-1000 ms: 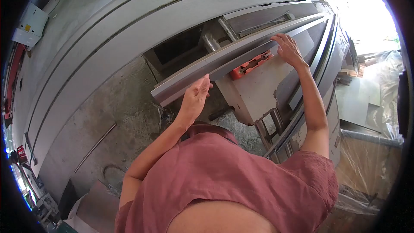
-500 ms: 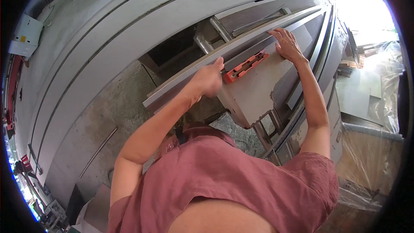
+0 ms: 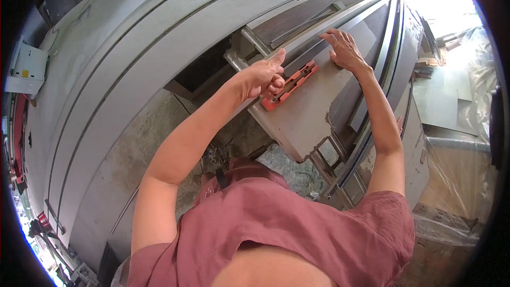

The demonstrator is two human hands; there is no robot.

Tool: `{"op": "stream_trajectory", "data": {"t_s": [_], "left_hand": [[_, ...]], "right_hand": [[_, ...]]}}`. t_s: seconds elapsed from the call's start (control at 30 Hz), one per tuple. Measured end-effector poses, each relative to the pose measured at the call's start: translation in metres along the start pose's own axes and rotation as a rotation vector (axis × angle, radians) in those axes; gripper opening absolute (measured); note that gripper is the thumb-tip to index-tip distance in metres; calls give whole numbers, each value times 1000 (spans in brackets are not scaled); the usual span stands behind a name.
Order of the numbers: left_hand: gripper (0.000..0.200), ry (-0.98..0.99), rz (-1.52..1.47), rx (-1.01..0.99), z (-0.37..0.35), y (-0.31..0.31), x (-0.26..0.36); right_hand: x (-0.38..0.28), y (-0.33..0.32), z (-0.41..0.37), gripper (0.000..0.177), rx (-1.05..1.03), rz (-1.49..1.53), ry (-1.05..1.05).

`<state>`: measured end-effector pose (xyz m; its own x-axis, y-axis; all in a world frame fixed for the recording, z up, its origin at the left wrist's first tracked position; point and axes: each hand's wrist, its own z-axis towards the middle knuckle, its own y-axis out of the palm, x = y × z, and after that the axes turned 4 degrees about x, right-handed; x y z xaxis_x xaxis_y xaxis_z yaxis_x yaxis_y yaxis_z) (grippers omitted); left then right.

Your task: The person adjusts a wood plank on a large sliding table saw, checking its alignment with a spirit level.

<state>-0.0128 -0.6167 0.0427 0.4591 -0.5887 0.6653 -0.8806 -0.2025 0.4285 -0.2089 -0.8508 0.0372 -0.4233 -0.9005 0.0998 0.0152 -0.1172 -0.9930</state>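
A long, narrow grey board [image 3: 332,24] lies slantwise across the grey work surface [image 3: 305,119]. At its near end is my left hand [image 3: 261,78], fingers curled and thumb stretched out along the board; the palm side is partly hidden. Just beside those fingertips, an orange-red notched block [image 3: 291,86] rests on the work surface. Farther along, my right hand [image 3: 346,52] is spread open, its fingertips at the board's side edge and its palm over the surface.
Large grey slotted panels [image 3: 154,32] curve along the left. A metal tube [image 3: 255,40] and a dark opening [image 3: 204,69] lie beyond the board. Dark rails [image 3: 390,37] run along the right, with plastic-wrapped material [image 3: 451,180] past them. A thin rod [image 3: 125,210] is at lower left.
The board has slid away to the right, its near end now at my left hand instead of far left of it. My right hand stays spread beside the board. The view has shifted slightly.
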Motion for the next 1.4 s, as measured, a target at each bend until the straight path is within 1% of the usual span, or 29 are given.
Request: {"op": "stream_trajectory", "data": {"t_s": [0.17,0.2,0.27,0.3,0.33,0.47,0.57,0.6,0.63,0.67,0.7,0.73,0.8,0.83,0.87,0.9,0.97,1.03,1.07,1.1,1.13,1.2,1.27,1.33,1.4], "left_hand": [[102,-22,18,-1,27,16,17],[102,-21,-1,-42,33,17,19],[103,-41,-29,-57,45,20,25],[104,-57,-61,-67,51,22,28],[104,-71,-57,-54,55,25,31],[102,-64,-31,-55,66,36,39],[102,-62,-9,-104,79,41,43],[98,-124,-103,-172,93,42,40],[98,-123,-91,-182,96,48,42],[93,-95,-52,-137,98,56,42],[89,-63,-10,-96,101,66,44],[74,-61,-20,-56,103,70,46],[75,-55,8,-78,111,71,46],[75,-58,14,-73,109,72,48],[88,-50,55,-77,106,74,48],[88,-46,74,-83,103,76,46],[95,59,155,-9,87,81,45],[94,98,195,-7,69,80,44],[92,138,162,-50,53,78,44],[91,175,128,-92,36,74,43],[91,174,132,-91,18,67,39],[94,280,82,-147,-23,52,30],[94,325,12,-63,-71,43,17],[91,364,-3,-10,-104,20,-1],[88,387,-70,50,-129,-4,-22]], "right_hand": [[-1,-6,0,54,24,22,-7],[-2,-8,0,54,14,37,-3],[-3,-7,-1,53,4,51,11],[0,-3,-2,54,34,40,-21],[0,-3,-2,54,65,28,-50],[1,-4,-4,52,56,24,-35],[4,-2,-4,50,89,36,-57],[5,-3,-5,49,57,0,-77],[7,-2,-6,48,27,-36,-96],[12,2,-8,46,-14,-25,-73],[16,3,-11,46,-7,-39,-52],[19,4,-13,43,-4,-32,-54],[19,-3,-13,36,-28,-50,-60],[20,-5,-13,36,-20,-61,-42],[19,-7,-13,35,-44,-72,-69],[19,-9,-13,34,-66,-81,-97],[23,-20,-17,35,-66,-108,-75],[34,-33,-27,38,39,-103,16],[42,-37,-36,38,46,-105,19],[50,-43,-51,38,52,-117,41],[59,-48,-68,39,57,-129,65],[70,-58,-109,39,41,-106,47],[75,-58,-154,38,54,-146,76],[72,-47,-201,37,56,-184,116],[64,-26,-239,40,-21,-303,130]]}}
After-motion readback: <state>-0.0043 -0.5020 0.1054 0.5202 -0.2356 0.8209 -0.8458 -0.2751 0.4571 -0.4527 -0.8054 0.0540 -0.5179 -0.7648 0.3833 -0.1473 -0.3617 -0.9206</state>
